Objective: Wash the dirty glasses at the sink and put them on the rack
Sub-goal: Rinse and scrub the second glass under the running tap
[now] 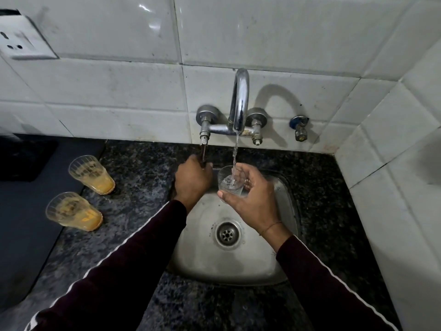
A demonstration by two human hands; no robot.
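White tiles are backing a dark speckled counter [133, 168], where two dirty glasses [91, 174] [74, 211] are standing left of the sink [262, 266], each holding orange dregs. Rinsing is under way: the left hand [193, 181] is curling round the tap lever [203, 152], while the right hand [249, 199] is wrapping its fingers round a clear glass [230, 181] that is filling under the stream. Next it probably needs emptying; no rack is showing.
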